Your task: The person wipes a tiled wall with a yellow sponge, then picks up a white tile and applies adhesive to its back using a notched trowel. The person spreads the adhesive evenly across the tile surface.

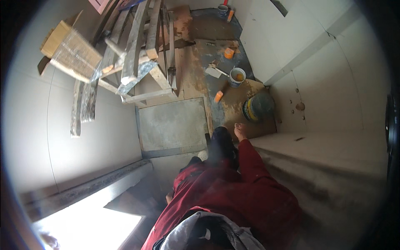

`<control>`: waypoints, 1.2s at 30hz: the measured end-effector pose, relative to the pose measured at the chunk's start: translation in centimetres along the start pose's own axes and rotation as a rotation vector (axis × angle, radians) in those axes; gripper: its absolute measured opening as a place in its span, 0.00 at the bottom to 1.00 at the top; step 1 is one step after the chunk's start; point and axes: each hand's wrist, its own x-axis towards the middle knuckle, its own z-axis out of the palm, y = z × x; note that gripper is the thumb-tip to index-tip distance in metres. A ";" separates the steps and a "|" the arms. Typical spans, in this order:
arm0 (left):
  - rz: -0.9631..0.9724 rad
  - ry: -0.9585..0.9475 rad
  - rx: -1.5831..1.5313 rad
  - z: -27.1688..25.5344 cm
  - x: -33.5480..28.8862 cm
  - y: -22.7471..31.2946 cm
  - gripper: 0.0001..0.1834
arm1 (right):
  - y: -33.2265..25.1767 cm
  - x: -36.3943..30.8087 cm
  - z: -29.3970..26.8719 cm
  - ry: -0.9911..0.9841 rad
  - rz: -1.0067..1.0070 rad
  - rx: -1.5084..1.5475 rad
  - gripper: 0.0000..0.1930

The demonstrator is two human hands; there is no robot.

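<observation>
My right hand [240,132] hangs at the end of a red sleeve, beside my dark-clad knee. Its fingers look curled in, and nothing shows in them. Just beyond it lies a dark bucket [259,107] with a yellow band, apart from the hand. Of my left hand [169,197] only a sliver shows past the red clothing, low at my side; its fingers are hidden. Farther out a white bucket [237,77] stands with something orange inside and a stick-like handle against its rim. An orange cylinder [218,96] rests on the floor nearby.
A wooden trestle [148,98] stands at the far left, with a cardboard box [77,54] and planks on it. A grey slab [173,125] lies ahead of me. Pale panelled walls rise on both sides. Another orange piece [228,53] and a small bucket [223,10] are farther back.
</observation>
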 end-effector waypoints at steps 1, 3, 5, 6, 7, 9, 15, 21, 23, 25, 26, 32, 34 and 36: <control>0.012 0.011 0.031 -0.9 1.2 2.0 0.18 | -1.1 2.0 -1.3 -0.093 0.050 0.020 0.17; 0.082 0.027 0.122 -2.6 5.0 6.6 0.18 | -1.9 7.5 -3.6 -0.244 0.155 0.063 0.17; 0.205 0.043 0.192 -4.5 9.8 11.6 0.18 | -2.2 12.5 -4.2 -0.155 0.140 0.011 0.18; 0.267 0.051 0.155 -5.5 11.7 14.5 0.17 | -2.6 15.5 -4.7 -0.115 0.131 -0.016 0.18; 0.334 0.064 0.122 -6.8 14.1 17.4 0.16 | -3.1 18.2 -4.9 -0.108 0.096 -0.085 0.19; 0.049 0.041 -0.369 -10.7 16.9 21.7 0.14 | -6.8 22.6 -4.8 -0.125 0.017 -0.216 0.21; -0.018 0.054 -0.708 -26.7 31.2 48.3 0.23 | -7.6 37.1 -7.4 -0.078 -0.033 0.002 0.23; 0.120 -0.010 -0.573 -40.8 46.1 71.8 0.20 | -17.3 48.9 -10.4 -0.216 0.046 0.059 0.18; 0.219 -0.201 -0.575 -41.9 55.7 75.0 0.18 | -19.2 51.3 -9.9 -0.118 0.125 0.132 0.19; 0.299 -0.298 -0.336 -43.0 63.1 81.0 0.18 | -20.0 52.4 -8.7 0.090 0.088 0.145 0.17; 0.347 -0.328 -0.183 -42.9 66.6 85.2 0.18 | -18.4 52.9 -6.8 0.194 0.113 0.117 0.15; 0.784 -0.214 0.591 -34.6 97.1 98.6 0.23 | -19.6 45.0 0.6 -0.039 0.682 0.235 0.38; 0.707 -0.267 0.624 -30.1 101.5 105.1 0.24 | -22.1 42.6 2.2 -0.275 0.733 0.052 0.37; 0.700 -0.157 0.599 -26.7 104.8 110.3 0.22 | -25.4 45.3 2.4 -0.650 0.833 -0.100 0.31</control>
